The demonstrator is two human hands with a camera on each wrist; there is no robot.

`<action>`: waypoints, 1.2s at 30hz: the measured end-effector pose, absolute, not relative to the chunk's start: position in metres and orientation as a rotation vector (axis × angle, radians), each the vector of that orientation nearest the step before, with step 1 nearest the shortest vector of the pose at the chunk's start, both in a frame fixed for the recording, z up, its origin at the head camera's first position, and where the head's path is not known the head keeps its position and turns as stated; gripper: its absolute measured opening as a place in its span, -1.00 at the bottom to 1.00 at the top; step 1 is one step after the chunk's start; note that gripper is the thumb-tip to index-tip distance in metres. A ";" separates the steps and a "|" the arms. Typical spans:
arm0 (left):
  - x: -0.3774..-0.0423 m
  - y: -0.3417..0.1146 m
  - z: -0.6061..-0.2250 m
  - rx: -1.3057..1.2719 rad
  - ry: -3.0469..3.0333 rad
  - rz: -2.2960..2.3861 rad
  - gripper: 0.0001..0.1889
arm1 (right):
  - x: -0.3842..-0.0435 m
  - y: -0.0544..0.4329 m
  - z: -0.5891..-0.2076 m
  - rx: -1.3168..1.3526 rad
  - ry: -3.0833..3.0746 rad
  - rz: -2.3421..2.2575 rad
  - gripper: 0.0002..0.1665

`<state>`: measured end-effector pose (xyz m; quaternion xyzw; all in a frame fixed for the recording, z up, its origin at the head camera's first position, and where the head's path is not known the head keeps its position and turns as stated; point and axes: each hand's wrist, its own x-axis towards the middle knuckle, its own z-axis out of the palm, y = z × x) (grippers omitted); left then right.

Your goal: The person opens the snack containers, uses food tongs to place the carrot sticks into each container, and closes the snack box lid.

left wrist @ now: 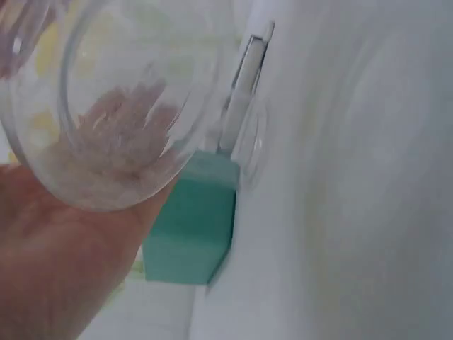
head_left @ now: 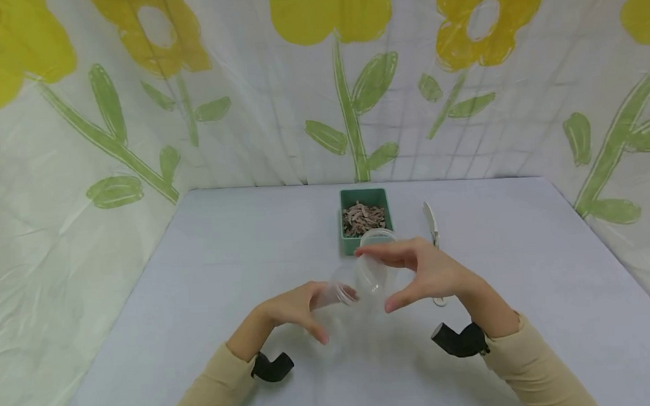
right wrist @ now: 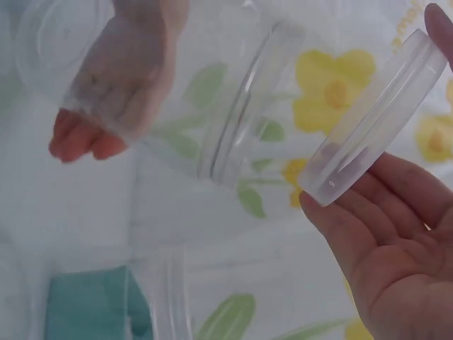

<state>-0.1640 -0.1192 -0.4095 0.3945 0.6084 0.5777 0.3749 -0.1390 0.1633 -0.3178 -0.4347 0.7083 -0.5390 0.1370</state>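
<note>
Over the tabletop [head_left: 233,244], the left hand [head_left: 293,309] curls round a clear jar [head_left: 335,293]; the right hand [head_left: 430,274], thumb and fingers wide, grips a lid [right wrist: 375,120] by its edges — apart from the jar's mouth; uncapping looks done, recapping undone; brown pieces [head_left: 363,218] lie in a green bin [head_left: 352,246] beyond; open room spreads left — a slim tool [head_left: 431,222] limits the right.

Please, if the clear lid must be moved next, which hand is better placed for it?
Probably the right hand: it holds the clear lid by its edge, apart from the jar. The left hand is occupied with holding the jar.
</note>
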 end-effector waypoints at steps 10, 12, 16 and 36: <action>-0.181 -0.124 -0.418 0.550 1.959 1.672 -0.23 | -0.125 0.148 -0.336 -1.173 2.100 -1.460 -0.09; -0.183 -0.121 -0.423 0.536 1.993 1.684 -0.28 | -0.121 0.140 -0.346 -1.171 2.130 -1.383 -0.09; -0.187 -0.114 -0.432 0.499 2.038 1.695 -0.26 | -0.115 0.124 -0.369 -1.221 2.204 -1.217 -0.10; -0.195 -0.109 -0.446 0.491 2.075 1.646 -0.09 | -0.125 0.084 -0.424 -1.259 2.558 -0.682 -0.06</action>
